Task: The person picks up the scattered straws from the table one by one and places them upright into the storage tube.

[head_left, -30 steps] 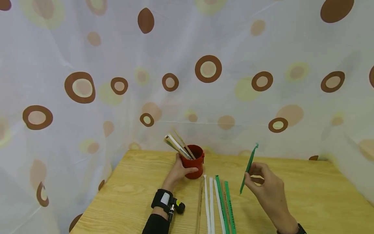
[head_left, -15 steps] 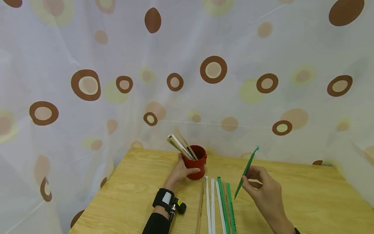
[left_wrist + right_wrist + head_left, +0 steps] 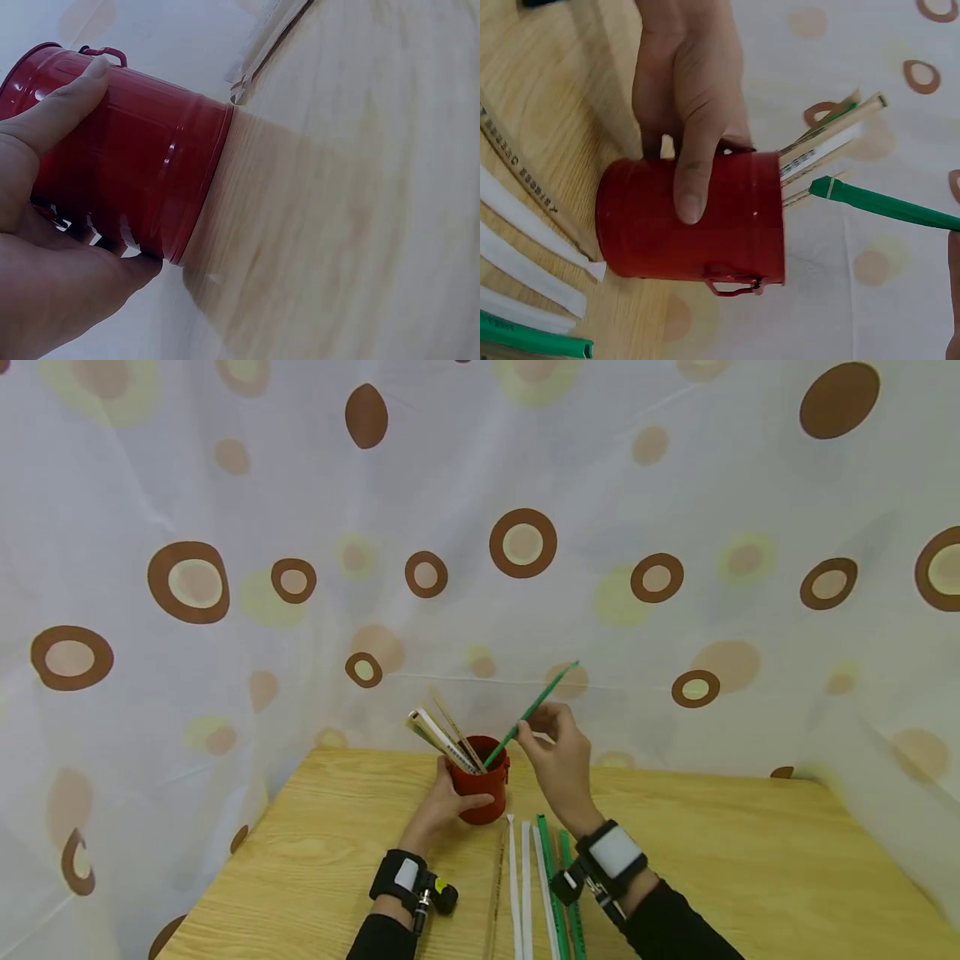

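Observation:
My left hand (image 3: 441,800) grips a small red metal bucket (image 3: 497,787) standing on the table; its thumb lies across the front of the bucket (image 3: 142,150). Several thin sticks in printed brown, white and green paper sleeves (image 3: 442,737) lean leftward out of the bucket. With fingertips and thumb, my right hand (image 3: 561,766) pinches a green paper-wrapped stick (image 3: 534,708), tilted, its upper end to the right. Its lower end is at the bucket's mouth in the head view. In the right wrist view that stick's end (image 3: 826,188) shows just beyond the rim.
In front of the bucket lies a row of wrapped sticks: a brown one (image 3: 496,893), several white ones (image 3: 527,885) and green ones (image 3: 550,877). The wooden table (image 3: 712,860) meets a spotted curtain (image 3: 645,485) at the back.
My right hand has carried the green stick leftward from beside the row to the bucket's mouth. The left hand keeps its grip on the bucket. The head view has shifted slightly.

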The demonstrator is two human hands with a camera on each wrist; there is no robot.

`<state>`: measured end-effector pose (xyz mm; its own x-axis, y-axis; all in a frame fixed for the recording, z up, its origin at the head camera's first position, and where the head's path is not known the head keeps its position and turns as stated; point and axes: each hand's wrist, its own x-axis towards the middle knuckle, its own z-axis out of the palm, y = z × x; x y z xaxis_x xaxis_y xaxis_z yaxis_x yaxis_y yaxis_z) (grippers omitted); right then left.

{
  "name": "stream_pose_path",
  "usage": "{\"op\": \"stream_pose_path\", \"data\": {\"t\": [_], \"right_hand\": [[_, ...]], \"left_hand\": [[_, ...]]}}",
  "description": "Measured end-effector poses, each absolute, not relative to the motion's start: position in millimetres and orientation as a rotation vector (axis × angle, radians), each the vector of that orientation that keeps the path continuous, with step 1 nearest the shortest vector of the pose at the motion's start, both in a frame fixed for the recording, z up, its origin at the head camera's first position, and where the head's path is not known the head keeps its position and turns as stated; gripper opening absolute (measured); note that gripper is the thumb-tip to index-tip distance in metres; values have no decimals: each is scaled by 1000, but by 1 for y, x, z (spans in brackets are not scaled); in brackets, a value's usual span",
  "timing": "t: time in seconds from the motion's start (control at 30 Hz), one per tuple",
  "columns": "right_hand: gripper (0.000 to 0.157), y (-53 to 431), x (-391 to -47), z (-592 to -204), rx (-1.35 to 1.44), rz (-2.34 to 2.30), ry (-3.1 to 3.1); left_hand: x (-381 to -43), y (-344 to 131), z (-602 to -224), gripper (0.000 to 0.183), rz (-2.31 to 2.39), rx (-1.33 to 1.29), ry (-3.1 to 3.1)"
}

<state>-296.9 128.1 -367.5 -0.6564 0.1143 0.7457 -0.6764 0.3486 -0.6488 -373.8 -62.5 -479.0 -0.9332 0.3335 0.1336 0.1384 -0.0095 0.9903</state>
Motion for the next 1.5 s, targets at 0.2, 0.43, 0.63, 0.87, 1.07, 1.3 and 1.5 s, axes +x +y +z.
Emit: {"op": "stream_pose_path", "data": {"t": [0.2,0.43,0.63,0.87,1.07,1.3,1.5], "right_hand": [[18,101,-341,-380,539,1030,-2088],[17,92,-357,-396,560,814,-2359],[15,90,-363,-395,539,787,-2456],[17,91,-364,-397,608,675,-2554],[15,94,-366,-396,720,680,-2641],[14,113,-343,-396,644,867,-2457],[14,138,-293,-396,399,1015,-2536]], "left_hand": [[-375,-62,-478,92,2043,482,2154],[-376,-60,-476,90,2044,517,2137],[-380,-57,-476,93,2035,525,2140],[-375,-59,-482,94,2012,503,2170],[-371,-62,-483,94,2007,523,2169],[-372,-61,-483,92,2015,518,2166],[-372,-61,-480,94,2048,521,2144]]}}
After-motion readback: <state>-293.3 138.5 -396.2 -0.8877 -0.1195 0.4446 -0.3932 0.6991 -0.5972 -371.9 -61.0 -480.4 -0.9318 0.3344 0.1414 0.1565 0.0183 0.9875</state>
